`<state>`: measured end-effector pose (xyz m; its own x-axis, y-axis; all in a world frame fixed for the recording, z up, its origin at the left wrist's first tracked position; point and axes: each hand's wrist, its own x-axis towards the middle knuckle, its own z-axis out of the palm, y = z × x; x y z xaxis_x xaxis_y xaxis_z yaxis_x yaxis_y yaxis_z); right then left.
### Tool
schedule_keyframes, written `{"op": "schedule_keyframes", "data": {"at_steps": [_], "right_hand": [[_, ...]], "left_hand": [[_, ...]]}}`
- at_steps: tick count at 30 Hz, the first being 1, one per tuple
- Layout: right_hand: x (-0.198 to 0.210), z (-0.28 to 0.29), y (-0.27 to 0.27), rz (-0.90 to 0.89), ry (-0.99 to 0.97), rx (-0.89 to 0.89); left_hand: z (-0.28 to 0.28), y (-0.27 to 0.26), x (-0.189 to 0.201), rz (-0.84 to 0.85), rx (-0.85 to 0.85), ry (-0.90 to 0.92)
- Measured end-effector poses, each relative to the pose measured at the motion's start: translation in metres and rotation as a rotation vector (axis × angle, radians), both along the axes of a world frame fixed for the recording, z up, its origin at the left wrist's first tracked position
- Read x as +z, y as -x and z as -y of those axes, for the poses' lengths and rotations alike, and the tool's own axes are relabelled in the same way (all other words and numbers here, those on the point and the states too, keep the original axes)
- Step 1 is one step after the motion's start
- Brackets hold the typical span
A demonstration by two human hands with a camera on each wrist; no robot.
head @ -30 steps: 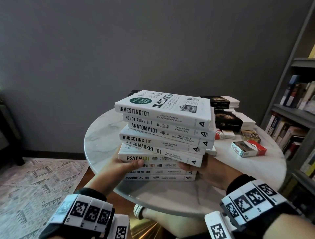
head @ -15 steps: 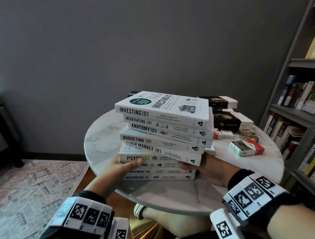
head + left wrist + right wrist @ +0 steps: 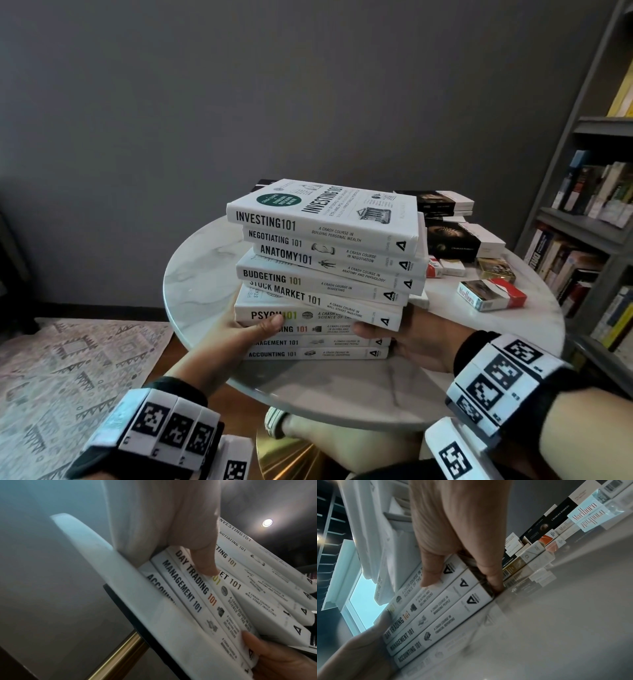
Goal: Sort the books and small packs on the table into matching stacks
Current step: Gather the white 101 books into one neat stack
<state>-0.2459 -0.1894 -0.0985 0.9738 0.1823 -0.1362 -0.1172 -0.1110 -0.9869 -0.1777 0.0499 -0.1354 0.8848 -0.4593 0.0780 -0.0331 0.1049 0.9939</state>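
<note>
Change: nothing has visibly shifted since the earlier frame; both hands stay on the white stack.
Head: left hand (image 3: 239, 337) and right hand (image 3: 416, 337) clamp the white stack (image 3: 322, 270) at opposite ends on the table (image 3: 198, 274), spines facing the person; small packs (image 3: 491, 294) lie well right.
Left wrist: thumb (image 3: 204, 562) presses a mid spine.
Right wrist: fingers (image 3: 494, 574) curl round the stack's right end, thumb on a spine.
</note>
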Motion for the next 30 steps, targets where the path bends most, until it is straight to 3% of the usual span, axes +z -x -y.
{"op": "schedule_keyframes", "data": {"at_steps": [17,23,30], "right_hand": [[0.001,-0.001,0.002,-0.011,0.022,-0.023],[-0.012,-0.001,0.018,0.15,-0.002,-0.129],[-0.028,-0.021,0.035,0.451,-0.102,-0.323]], "left_hand": [[0.0,0.002,0.0,0.07,0.037,-0.039],[-0.001,0.01,0.014,0.145,0.035,0.096],[0.006,0.004,0.018,0.201,0.177,0.077]]}}
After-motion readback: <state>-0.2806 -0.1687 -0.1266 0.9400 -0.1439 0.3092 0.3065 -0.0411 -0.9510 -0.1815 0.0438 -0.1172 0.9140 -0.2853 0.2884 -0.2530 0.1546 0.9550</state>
